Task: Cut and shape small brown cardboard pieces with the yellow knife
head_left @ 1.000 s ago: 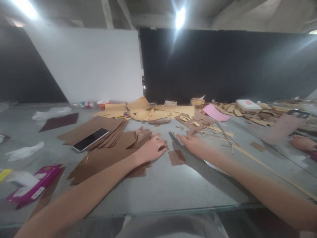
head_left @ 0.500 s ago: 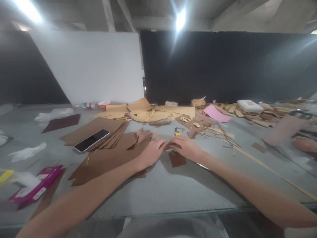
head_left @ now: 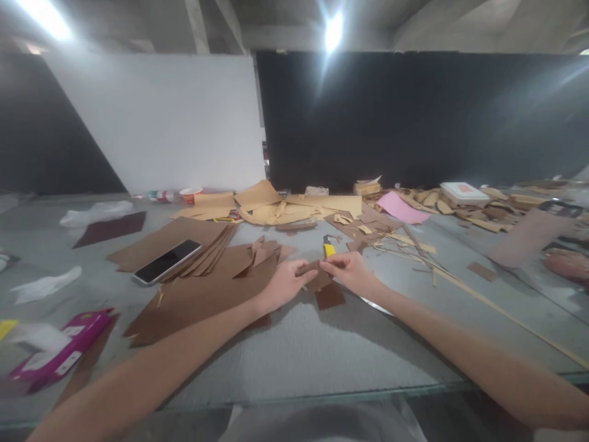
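Note:
A small brown piece of sheet material (head_left: pixel 319 280), leather or card, is pinched between my two hands. On its left edge are the thumb and fingers of my left hand (head_left: pixel 289 283). My right hand (head_left: pixel 350 271) grips the right edge with thumb and fingertips. Just beyond lies a yellow utility knife (head_left: pixel 328 247), partly behind my right hand. A square brown piece (head_left: pixel 330 296) rests on the table below the held one. Under my right forearm a thin metal strip (head_left: pixel 377 306) shows in part.
Large brown sheets (head_left: pixel 193 301) lie left, with a phone (head_left: pixel 168 261) on the stack. Nearer left is a magenta packet (head_left: pixel 69 350). Tan scraps (head_left: pixel 299 210), a pink sheet (head_left: pixel 401 207) and a white box (head_left: pixel 464 193) lie at the back. A co-worker's hand (head_left: pixel 568 268) is far right.
My hands have turned and drawn slightly apart, so the brown piece between them now shows. More of the yellow knife is visible. The view has shifted slightly.

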Available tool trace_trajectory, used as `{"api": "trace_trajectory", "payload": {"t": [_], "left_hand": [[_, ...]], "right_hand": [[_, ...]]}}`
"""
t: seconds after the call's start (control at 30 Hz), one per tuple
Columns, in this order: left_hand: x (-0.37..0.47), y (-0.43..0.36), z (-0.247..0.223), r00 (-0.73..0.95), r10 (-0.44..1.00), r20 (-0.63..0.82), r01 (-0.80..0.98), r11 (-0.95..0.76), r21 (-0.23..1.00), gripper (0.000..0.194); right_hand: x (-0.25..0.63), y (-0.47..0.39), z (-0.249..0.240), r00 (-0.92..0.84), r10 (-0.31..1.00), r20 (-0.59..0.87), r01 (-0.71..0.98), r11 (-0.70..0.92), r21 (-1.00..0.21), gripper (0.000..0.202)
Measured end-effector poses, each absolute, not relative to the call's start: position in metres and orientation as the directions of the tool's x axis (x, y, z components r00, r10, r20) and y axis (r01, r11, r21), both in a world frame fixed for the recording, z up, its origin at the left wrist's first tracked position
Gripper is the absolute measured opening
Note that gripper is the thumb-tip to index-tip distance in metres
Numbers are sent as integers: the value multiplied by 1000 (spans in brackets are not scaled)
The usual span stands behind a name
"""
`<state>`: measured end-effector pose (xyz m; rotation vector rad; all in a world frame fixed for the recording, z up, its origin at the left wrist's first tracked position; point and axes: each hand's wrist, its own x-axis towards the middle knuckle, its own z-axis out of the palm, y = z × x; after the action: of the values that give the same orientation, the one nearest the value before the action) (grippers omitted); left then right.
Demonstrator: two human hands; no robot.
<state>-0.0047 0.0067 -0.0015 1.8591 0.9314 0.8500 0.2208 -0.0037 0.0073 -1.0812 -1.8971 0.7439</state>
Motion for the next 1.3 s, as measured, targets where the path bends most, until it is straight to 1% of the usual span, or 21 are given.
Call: {"api": "trace_trajectory", "payload": {"t": [0.17,0.27,0.33,0.4,0.47,0.5,0.53,0.57,0.6,0.63,0.67,0.7,0.73,0.77,0.8,0.83,0.93,0.97,1.07,1.2,1.3], "left_hand": [[-3,8,-8,483,862,152,146,-250,957,55],[-3,10,-10,480,866,136,74,-194,978,58],[-3,10,-10,468,874,131,51,-175,983,59],[-4,11,-10,448,885,126,43,-162,986,58],[-4,11,-10,430,895,120,32,-148,988,57],[-4,12,-11,424,898,117,24,-140,990,56],[-5,12,-12,417,901,117,19,-137,990,55],[-5,12,-13,410,904,118,17,-137,990,54],[-5,13,-14,403,908,118,17,-136,991,54],[-5,13,-14,399,910,115,18,-133,991,53],[-5,13,-15,399,910,111,19,-129,991,52],[-5,13,-15,400,910,107,19,-125,992,52],[-5,13,-15,402,910,105,18,-122,992,52],[-5,13,-15,404,909,103,16,-119,993,52],[-5,13,-14,403,909,104,15,-120,993,52],[-5,13,-14,400,910,107,15,-123,992,52],[-4,13,-13,397,911,111,17,-128,992,52],[-4,13,-13,401,909,114,18,-133,991,52],[-4,13,-13,414,899,142,56,-181,982,50],[-4,11,-12,453,874,173,122,-253,960,47],[-3,11,-12,463,868,178,146,-273,951,48]], "right_hand": [[219,-5,6,-206,907,367,366,419,-831,47],[225,1,4,-134,929,344,341,369,-864,45],[233,9,3,-103,933,344,388,356,-850,46],[244,18,2,-91,926,366,493,361,-792,47],[254,25,-1,-85,915,394,655,350,-670,44],[259,27,-2,-85,906,416,747,334,-575,39],[262,28,-3,-98,892,442,834,316,-453,38],[265,28,-4,-103,870,483,907,282,-314,48],[266,27,-4,-116,852,510,951,243,-189,64],[266,25,-4,-155,843,515,968,233,-90,76],[265,22,-4,-207,837,507,967,253,-22,81],[263,20,-3,-273,832,483,952,306,13,78],[260,17,-1,-329,828,454,933,361,18,68],[257,15,1,-359,827,432,916,401,-5,55],[253,12,2,-368,831,417,904,426,-50,45],[250,10,4,-355,839,412,894,433,-112,41],[241,4,8,-333,841,426,817,483,-315,40],[238,2,8,-345,836,426,777,509,-370,37],[231,-2,6,-403,821,405,663,566,-489,24],[224,-5,2,-406,824,395,592,567,-573,26],[223,-6,3,-408,815,410,584,579,-569,27]]}}
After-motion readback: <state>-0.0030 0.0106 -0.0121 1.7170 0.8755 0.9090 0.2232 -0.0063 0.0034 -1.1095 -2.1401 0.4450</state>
